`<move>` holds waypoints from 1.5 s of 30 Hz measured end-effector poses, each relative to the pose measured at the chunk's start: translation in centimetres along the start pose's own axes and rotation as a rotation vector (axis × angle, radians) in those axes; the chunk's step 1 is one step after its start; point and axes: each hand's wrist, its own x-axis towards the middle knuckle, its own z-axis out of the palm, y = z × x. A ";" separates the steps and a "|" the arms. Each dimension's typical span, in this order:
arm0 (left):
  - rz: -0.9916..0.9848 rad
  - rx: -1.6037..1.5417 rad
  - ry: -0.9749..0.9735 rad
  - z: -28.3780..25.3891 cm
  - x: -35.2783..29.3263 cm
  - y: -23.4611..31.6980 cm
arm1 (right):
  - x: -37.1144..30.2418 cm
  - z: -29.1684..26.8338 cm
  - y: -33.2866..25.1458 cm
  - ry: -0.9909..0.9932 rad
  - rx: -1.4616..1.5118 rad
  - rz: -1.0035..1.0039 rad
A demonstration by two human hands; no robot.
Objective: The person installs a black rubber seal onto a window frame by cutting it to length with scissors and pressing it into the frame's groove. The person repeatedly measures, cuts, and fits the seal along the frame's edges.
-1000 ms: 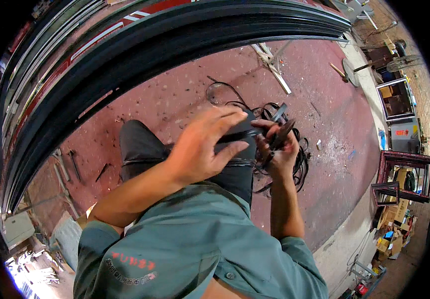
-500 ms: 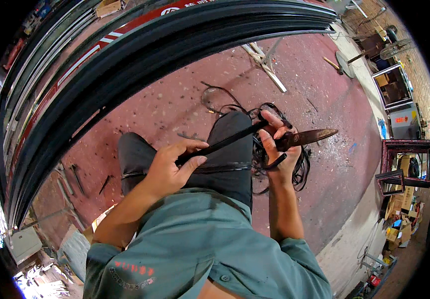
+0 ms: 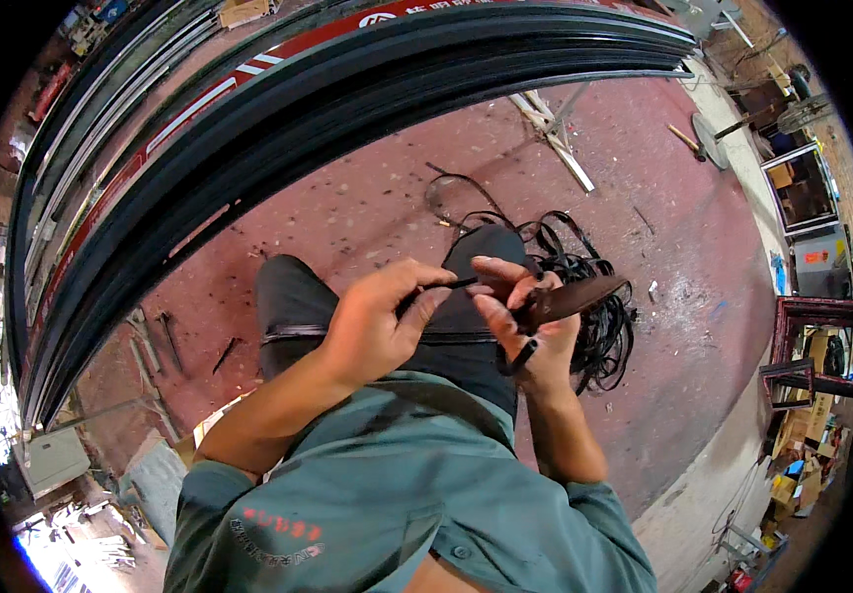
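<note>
- Scissors (image 3: 579,299) rest in the right hand (image 3: 537,331), brown blades pointing off to the right, a black handle end sticking out below the thumb.
- The right hand has its lower fingers curled around the scissors; its thumb and forefinger are partly spread, their tips close to the left hand. Whether they touch the strip, I cannot tell.
- The left hand (image 3: 377,318) is drawn into a pinch, thumb against fingers, with hold of a black strip (image 3: 462,283).
- The strip shows between the two hands, above the dark trousers (image 3: 293,292).
- A tangle of black strips (image 3: 606,346) lies on the red floor (image 3: 377,212), beyond and beside the right hand.
- Long black bars (image 3: 347,89) are stacked across the far side.
- Farther right, a hammer (image 3: 686,138) lies near pale sticks (image 3: 565,153).
</note>
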 end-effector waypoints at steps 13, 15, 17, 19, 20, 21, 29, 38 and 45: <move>-0.535 -0.825 -0.054 -2.5 -0.9 2.6 | -3.5 -4.0 2.0 -0.324 -0.138 0.383; -0.555 -0.921 -0.029 -2.5 -1.2 2.5 | -3.8 -4.0 1.9 -0.409 -0.242 0.407; -0.490 -0.917 0.025 -1.9 -1.3 2.1 | -4.1 -3.2 1.3 -0.410 -0.234 0.430; -0.471 -0.918 0.074 -1.5 -1.3 2.2 | -4.1 -3.1 1.2 -0.472 -0.323 0.374; -0.484 -0.920 0.097 -1.5 -1.2 2.6 | -4.0 -2.8 0.9 -0.486 -0.347 0.360; -0.497 -0.921 0.124 -1.5 -1.3 2.7 | -4.0 -2.4 0.5 -0.489 -0.371 0.368; -0.539 -0.976 0.164 -1.7 -2.1 1.8 | -3.6 -1.4 0.2 -0.519 -0.484 0.373; -0.645 -1.032 0.231 -1.5 -2.0 1.8 | -3.3 -0.9 -0.1 -0.546 -0.503 0.425; -0.592 -1.019 0.182 -1.9 -2.3 1.4 | -3.6 -0.8 0.5 -0.503 -0.445 0.449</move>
